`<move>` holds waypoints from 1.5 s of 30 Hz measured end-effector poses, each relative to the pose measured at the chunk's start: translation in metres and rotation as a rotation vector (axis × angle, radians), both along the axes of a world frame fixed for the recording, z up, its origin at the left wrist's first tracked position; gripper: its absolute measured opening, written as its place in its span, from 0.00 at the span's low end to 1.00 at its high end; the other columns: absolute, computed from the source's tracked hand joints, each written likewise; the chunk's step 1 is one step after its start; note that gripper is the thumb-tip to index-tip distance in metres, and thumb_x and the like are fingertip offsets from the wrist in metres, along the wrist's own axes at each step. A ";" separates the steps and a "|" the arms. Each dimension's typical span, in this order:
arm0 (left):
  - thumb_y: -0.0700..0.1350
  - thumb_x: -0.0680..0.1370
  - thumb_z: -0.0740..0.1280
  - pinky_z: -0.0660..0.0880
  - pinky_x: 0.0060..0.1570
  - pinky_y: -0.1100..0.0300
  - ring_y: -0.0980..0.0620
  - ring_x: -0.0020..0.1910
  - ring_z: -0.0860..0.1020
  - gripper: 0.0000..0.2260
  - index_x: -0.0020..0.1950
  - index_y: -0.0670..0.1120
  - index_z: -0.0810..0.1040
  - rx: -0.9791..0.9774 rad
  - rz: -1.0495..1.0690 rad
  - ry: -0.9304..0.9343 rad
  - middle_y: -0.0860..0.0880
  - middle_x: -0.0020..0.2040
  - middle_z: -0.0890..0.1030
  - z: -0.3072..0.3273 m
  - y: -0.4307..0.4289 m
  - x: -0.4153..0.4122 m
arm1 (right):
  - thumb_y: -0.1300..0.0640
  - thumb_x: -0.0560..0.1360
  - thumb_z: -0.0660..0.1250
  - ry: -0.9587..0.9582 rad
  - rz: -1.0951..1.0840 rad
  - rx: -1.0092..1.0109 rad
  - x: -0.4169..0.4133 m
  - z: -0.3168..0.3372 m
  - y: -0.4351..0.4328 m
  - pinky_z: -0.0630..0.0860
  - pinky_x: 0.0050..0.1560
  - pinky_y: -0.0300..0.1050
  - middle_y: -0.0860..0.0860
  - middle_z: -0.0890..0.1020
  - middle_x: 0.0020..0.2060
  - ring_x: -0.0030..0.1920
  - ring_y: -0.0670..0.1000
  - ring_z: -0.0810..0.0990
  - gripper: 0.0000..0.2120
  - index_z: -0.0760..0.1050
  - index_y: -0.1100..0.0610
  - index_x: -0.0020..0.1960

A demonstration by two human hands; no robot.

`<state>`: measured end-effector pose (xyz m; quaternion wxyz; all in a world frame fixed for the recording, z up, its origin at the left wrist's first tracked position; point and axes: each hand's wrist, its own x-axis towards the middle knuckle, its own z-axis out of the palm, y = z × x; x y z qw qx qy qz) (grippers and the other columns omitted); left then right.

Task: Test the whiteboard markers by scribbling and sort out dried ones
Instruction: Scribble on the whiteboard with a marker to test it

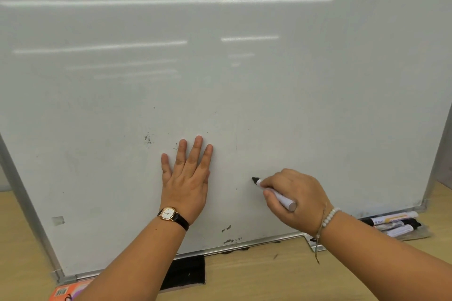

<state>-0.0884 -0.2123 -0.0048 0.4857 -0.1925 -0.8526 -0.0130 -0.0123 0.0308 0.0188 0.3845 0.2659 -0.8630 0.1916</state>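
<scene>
From the head camera, your left hand (188, 178) lies flat on the whiteboard (220, 80), fingers straight and gripping nothing. It is likely there to steady the board, which leans on the table (244, 273). Your right hand (293, 198) is wrapped around an uncapped marker (275, 194) in a writing grip. Its black tip is angled up and left at the board, ready to scribble, though I cannot tell if it is touching. No fresh stroke shows beside the tip. The other markers (393, 222) lie bunched at the board's lower right corner, within reach of your right hand for the next test.
</scene>
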 end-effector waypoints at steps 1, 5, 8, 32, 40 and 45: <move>0.47 0.78 0.52 0.38 0.71 0.43 0.50 0.77 0.40 0.30 0.78 0.54 0.42 -0.002 0.001 0.000 0.55 0.78 0.40 0.000 0.000 0.000 | 0.50 0.73 0.59 -0.030 0.005 0.063 0.001 -0.003 -0.002 0.73 0.27 0.38 0.43 0.81 0.32 0.32 0.45 0.78 0.13 0.81 0.52 0.41; 0.47 0.78 0.52 0.38 0.71 0.43 0.49 0.77 0.40 0.31 0.78 0.54 0.42 -0.005 0.006 0.004 0.55 0.78 0.40 -0.002 -0.001 -0.001 | 0.48 0.73 0.58 -0.065 0.017 0.193 0.004 -0.016 -0.007 0.73 0.26 0.38 0.42 0.80 0.31 0.31 0.44 0.77 0.14 0.81 0.50 0.41; 0.46 0.78 0.53 0.38 0.71 0.43 0.50 0.77 0.40 0.30 0.78 0.55 0.45 0.000 -0.005 0.008 0.55 0.78 0.41 -0.002 0.000 0.000 | 0.50 0.74 0.60 -0.038 0.009 -0.053 0.002 -0.010 -0.008 0.74 0.29 0.38 0.43 0.81 0.34 0.34 0.45 0.78 0.13 0.82 0.52 0.44; 0.45 0.77 0.56 0.40 0.71 0.42 0.49 0.77 0.42 0.33 0.78 0.54 0.44 -0.003 -0.012 0.034 0.54 0.78 0.42 -0.008 -0.002 -0.001 | 0.48 0.75 0.59 -0.053 0.163 0.246 -0.005 -0.023 -0.028 0.74 0.31 0.39 0.43 0.82 0.41 0.39 0.46 0.78 0.13 0.79 0.50 0.52; 0.44 0.77 0.57 0.39 0.71 0.42 0.49 0.77 0.41 0.34 0.78 0.54 0.43 -0.005 -0.009 0.031 0.55 0.78 0.41 -0.008 -0.003 0.000 | 0.50 0.75 0.61 -0.003 0.108 0.032 -0.003 -0.024 -0.021 0.73 0.33 0.37 0.42 0.82 0.41 0.41 0.45 0.76 0.12 0.80 0.52 0.52; 0.45 0.78 0.54 0.38 0.72 0.44 0.49 0.77 0.41 0.31 0.78 0.54 0.44 0.004 -0.010 0.031 0.55 0.78 0.41 -0.009 -0.002 0.000 | 0.49 0.74 0.61 -0.073 0.135 0.265 0.001 -0.047 -0.016 0.73 0.30 0.38 0.42 0.82 0.39 0.39 0.45 0.76 0.10 0.78 0.50 0.50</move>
